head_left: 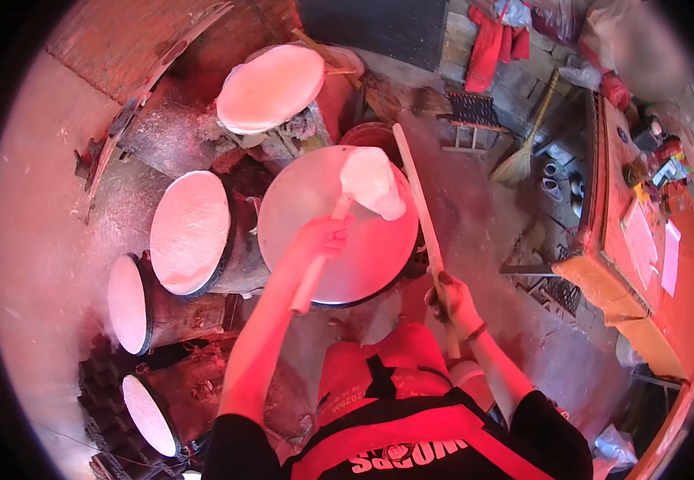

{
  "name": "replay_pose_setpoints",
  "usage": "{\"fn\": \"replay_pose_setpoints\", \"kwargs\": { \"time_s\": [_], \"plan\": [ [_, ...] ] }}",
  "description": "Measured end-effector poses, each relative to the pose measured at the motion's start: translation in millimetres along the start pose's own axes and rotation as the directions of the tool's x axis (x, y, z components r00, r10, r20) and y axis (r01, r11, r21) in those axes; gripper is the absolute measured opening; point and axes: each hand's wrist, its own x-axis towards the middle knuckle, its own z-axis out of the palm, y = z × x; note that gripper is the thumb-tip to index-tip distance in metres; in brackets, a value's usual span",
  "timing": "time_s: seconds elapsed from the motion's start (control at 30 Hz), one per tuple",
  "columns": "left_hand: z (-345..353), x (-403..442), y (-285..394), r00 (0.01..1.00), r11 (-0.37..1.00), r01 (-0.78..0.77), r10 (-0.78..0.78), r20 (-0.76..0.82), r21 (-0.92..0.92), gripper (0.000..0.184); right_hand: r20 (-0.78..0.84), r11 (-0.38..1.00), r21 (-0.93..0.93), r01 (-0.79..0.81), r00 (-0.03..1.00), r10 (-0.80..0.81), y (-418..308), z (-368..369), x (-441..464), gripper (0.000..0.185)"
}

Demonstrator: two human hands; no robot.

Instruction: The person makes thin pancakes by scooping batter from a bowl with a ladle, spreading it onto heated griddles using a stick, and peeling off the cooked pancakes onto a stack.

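My left hand (327,238) is wrapped round a short wooden stick (308,282), whose upper end meets a lump of pale, soft material (369,181). This lump lies over the large round pale disc (299,200) in front of me; whether it touches the surface I cannot tell. In my right hand (452,304) is a long wooden stick (416,192), which slants up past the disc's right edge. The fingers of both hands are closed.
Several round pale-topped drums or pans (191,232) stand at the left, and another (271,88) behind the disc. An orange-brown table (651,320) with papers and bottles is at the right. A broom (515,166), shoes (552,188) and a dark rack (473,110) are beyond.
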Motion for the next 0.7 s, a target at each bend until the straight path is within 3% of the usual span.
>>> {"fn": "replay_pose_setpoints", "kwargs": {
  "time_s": [0.03,0.07,0.1,0.13,0.17,0.2,0.23,0.27,0.3,0.33,0.37,0.43,0.47,0.53,0.57,0.63,0.67,0.7],
  "plan": [
    [7.0,15.4,-11.4,0.982,0.939,-0.118,0.159,-0.103,0.322,0.025,-0.073,1.000,-0.004,0.021,0.997,-0.021,10.9,-0.3,-4.7,0.053],
    [13.2,26.7,-19.1,0.983,0.937,-0.112,0.154,-0.103,0.331,0.025,-0.127,0.998,0.030,0.051,0.991,-0.047,16.7,3.2,-10.2,0.049],
    [18.8,35.9,-26.5,0.922,0.804,-0.169,0.334,-0.198,0.570,0.021,-0.130,0.998,0.037,0.053,0.990,-0.047,30.0,1.7,-9.4,0.049],
    [19.1,44.5,-31.0,0.823,0.610,-0.170,0.520,-0.230,0.774,0.018,-0.206,0.963,-0.200,0.183,0.953,-0.223,48.8,-1.2,-2.3,0.047],
    [7.0,58.8,-35.0,0.825,0.607,-0.169,0.518,-0.224,0.777,0.018,-0.237,0.858,-0.434,0.274,0.884,-0.403,60.2,-0.9,0.1,0.047],
    [-11.4,75.6,-38.4,0.685,0.431,-0.220,0.707,-0.176,0.875,0.016,-0.219,0.714,-0.616,0.333,0.798,-0.561,61.4,5.5,-3.7,0.046],
    [-22.4,82.5,-38.5,0.512,0.238,-0.227,0.854,-0.092,0.944,0.014,-0.219,0.712,-0.618,0.334,0.797,-0.563,61.0,12.5,-5.6,0.046],
    [-23.9,77.7,-34.5,0.508,0.238,-0.231,0.856,-0.092,0.943,0.014,-0.221,0.672,-0.663,0.331,0.771,-0.597,59.9,20.6,-6.7,0.048],
    [-22.6,67.8,-28.5,0.359,0.039,-0.150,0.933,0.017,0.988,0.016,-0.217,0.628,-0.706,0.327,0.744,-0.632,55.9,31.5,-8.8,0.051],
    [-22.5,56.9,-23.0,0.215,-0.145,-0.032,0.965,0.148,0.989,0.018,-0.250,0.653,-0.741,0.153,0.841,-0.480,47.4,41.9,-7.0,0.052],
    [-16.1,40.1,-14.7,0.211,-0.139,-0.032,0.967,0.142,0.990,0.018,-0.245,0.648,-0.746,0.154,0.842,-0.481,46.8,50.6,4.9,0.052],
    [3.1,-0.4,7.8,0.194,-0.290,0.250,0.950,0.246,0.924,0.016,-0.183,0.594,-0.728,0.342,0.738,-0.649,53.7,64.2,36.3,0.048],
    [5.7,-13.6,16.8,0.130,-0.313,0.243,0.949,0.289,0.918,0.014,-0.176,0.588,-0.732,0.343,0.740,-0.649,49.4,70.4,47.4,0.048],
    [8.9,-36.5,36.2,0.027,-0.349,0.257,0.935,0.355,0.901,0.009,-0.101,0.751,-0.455,0.479,0.809,-0.578,35.5,82.8,65.5,0.050],
    [5.0,-47.4,43.9,0.041,-0.365,0.230,0.930,0.365,0.902,0.011,-0.094,0.744,-0.461,0.484,0.807,-0.583,25.6,85.1,60.6,0.050],
    [-6.1,-69.0,45.5,0.085,-0.335,0.104,0.941,0.327,0.937,0.008,-0.013,0.972,0.035,0.231,0.973,-0.231,-1.6,89.4,32.1,0.048],
    [-10.6,-78.5,39.9,0.076,-0.328,0.099,0.944,0.322,0.939,0.008,-0.068,0.972,0.100,0.214,0.976,-0.208,-2.8,93.4,18.8,0.046],
    [-16.2,-89.9,27.8,0.129,-0.183,-0.016,0.975,0.184,0.983,0.008,-0.067,0.972,0.088,0.217,0.975,-0.212,9.2,93.4,12.8,0.046]
  ]
}}
